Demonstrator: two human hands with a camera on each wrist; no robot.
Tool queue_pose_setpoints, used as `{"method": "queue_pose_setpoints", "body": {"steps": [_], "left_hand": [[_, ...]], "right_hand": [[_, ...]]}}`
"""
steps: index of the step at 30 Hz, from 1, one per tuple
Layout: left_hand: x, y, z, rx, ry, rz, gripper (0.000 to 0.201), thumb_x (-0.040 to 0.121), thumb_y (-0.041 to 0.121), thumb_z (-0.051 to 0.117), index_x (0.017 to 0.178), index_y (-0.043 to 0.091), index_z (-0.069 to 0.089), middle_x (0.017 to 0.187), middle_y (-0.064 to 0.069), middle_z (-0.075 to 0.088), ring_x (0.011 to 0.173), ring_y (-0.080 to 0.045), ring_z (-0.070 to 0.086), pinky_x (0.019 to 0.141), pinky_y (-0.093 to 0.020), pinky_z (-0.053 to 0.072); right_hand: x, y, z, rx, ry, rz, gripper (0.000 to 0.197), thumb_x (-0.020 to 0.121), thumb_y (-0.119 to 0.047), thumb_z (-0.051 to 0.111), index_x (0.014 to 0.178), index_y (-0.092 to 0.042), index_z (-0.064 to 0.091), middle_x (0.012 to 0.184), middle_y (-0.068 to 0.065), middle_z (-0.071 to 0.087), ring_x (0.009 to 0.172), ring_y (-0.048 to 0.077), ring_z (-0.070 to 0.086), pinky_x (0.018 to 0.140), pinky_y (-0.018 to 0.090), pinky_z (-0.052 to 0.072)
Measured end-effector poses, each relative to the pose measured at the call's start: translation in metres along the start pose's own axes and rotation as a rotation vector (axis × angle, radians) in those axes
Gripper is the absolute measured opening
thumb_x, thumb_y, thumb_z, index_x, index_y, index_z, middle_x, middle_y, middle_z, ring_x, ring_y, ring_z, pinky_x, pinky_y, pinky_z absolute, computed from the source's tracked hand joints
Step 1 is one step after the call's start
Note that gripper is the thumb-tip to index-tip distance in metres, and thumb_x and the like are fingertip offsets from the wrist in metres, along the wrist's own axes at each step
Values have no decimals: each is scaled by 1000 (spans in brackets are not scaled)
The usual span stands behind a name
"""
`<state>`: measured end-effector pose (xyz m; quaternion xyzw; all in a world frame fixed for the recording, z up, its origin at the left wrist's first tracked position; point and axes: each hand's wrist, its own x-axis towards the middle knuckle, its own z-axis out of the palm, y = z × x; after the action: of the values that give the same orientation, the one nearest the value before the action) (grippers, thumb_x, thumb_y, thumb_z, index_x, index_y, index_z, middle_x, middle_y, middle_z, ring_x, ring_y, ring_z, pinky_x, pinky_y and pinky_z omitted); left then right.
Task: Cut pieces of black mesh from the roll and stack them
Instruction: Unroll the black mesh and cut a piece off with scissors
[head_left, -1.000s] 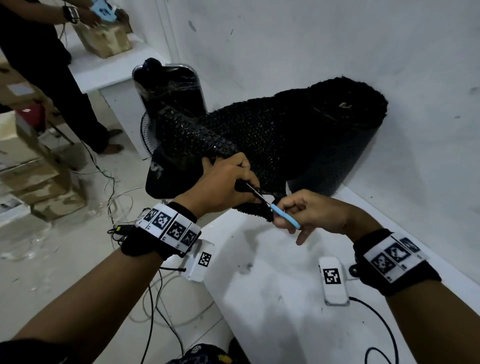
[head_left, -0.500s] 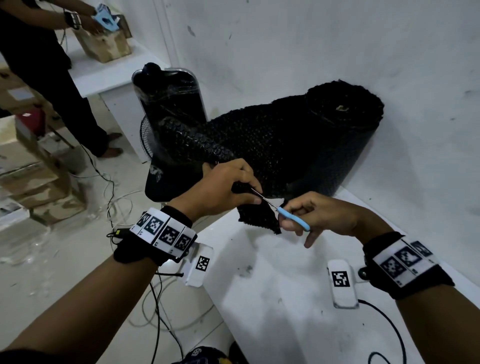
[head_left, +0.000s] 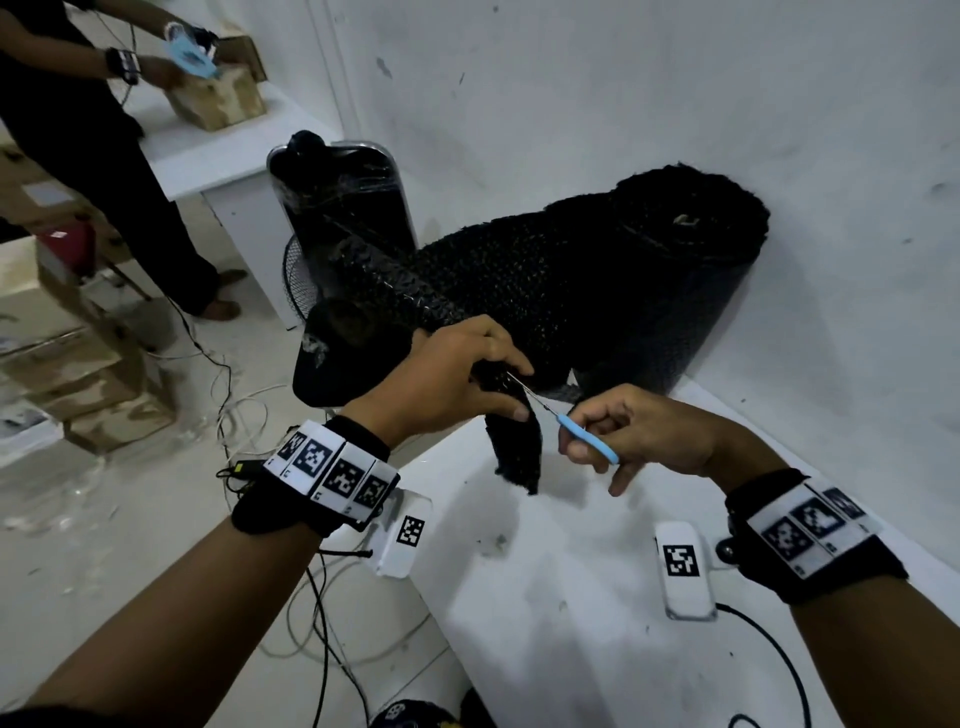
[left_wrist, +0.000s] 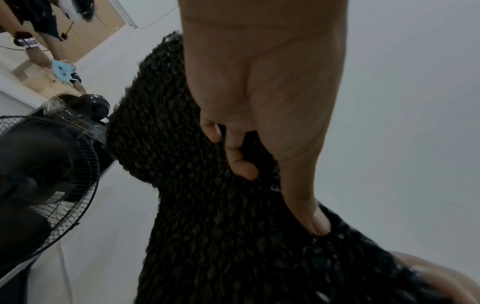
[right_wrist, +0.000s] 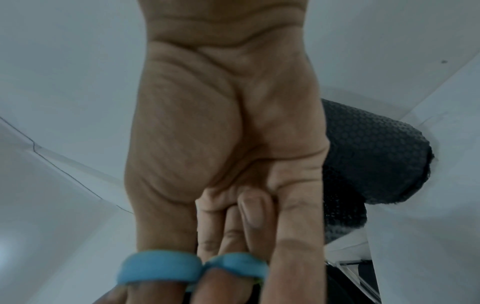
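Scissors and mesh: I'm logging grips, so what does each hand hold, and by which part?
The right hand holds the scissors by their blue handle loops. The left hand grips the black mesh at its upper edge, beside the blades.

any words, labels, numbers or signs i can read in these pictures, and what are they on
No readable words or numbers in any view.
Left wristband: black-and-white square marker codes; tiny characters beneath them, too small to read.
Right wristband: the same kind of codes, blurred.
Two white wrist camera units: one square code each, no text.
Black cap near the black mesh roll: a pale emblem, too blurred to read.
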<state>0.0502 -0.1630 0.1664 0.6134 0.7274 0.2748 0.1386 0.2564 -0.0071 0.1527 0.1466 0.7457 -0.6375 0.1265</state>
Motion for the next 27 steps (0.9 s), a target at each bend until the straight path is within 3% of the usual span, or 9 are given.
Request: {"method": "queue_pose_setpoints", "body": {"steps": [2,4,7,13,17,20,22,25,27], "left_hand": [[-1,-4,-5,-46,-24,29,44,69,59,81,108,41,71,114,18,57,109,-3,58,100,-46,47],[-1,-5,-10,-89,-62,41,38,75,45,83,109,34,73,114,13,60,104,0,60,92,-27,52],[0,-4,-12,-140,-98,33,29,81,30,82,108,24,75,109,9,62,86,4,62,64,-10,50],[3,0,-1,-67,-85,104,20,78,27,85,96,23,77,97,9,65,88,-6,64,76,-20,53],[4,0,2,-80,-27,115,20,78,26,85,95,19,77,96,10,64,84,-1,62,73,-13,47],[3,2,4,-96,-7,128,20,77,23,86,94,16,77,94,7,64,80,1,61,70,-11,45],[4,4,8,-97,-5,132,21,76,23,87,93,16,77,94,7,65,81,-2,62,71,-17,50],[3,5,8,-128,-5,108,30,74,26,87,101,18,76,100,8,63,85,0,61,71,-16,51],[2,4,2,-134,-5,88,39,73,33,87,108,22,75,107,9,62,91,1,61,72,-13,51]], "right_hand": [[-3,2,-3,-10,-6,13,20,78,-31,76,92,-16,74,77,4,58,72,11,58,66,37,60],[-5,2,-6,-10,-12,26,24,76,-33,77,92,-16,74,79,7,58,72,10,59,65,36,59],[-7,-1,-8,-23,-35,38,23,79,-31,75,95,-15,74,80,9,56,73,10,59,65,36,59],[-1,-7,-5,5,-63,46,32,75,-41,76,97,-17,76,79,11,48,73,12,56,65,34,58],[-1,-7,-3,13,-65,28,17,81,-30,73,92,-17,75,72,1,54,67,8,56,62,33,58],[0,-6,-3,9,-59,36,37,78,-36,74,101,-6,73,72,-1,56,68,8,56,61,33,58],[2,-7,-2,5,-45,31,42,80,-34,72,104,1,70,69,-4,54,67,8,56,61,32,57],[2,-9,-2,4,-34,18,19,81,-28,73,95,-16,76,71,-1,57,67,8,58,60,32,57],[-1,-7,-5,4,-30,32,15,80,-27,73,92,-18,76,72,3,56,67,8,58,61,33,57]]}}
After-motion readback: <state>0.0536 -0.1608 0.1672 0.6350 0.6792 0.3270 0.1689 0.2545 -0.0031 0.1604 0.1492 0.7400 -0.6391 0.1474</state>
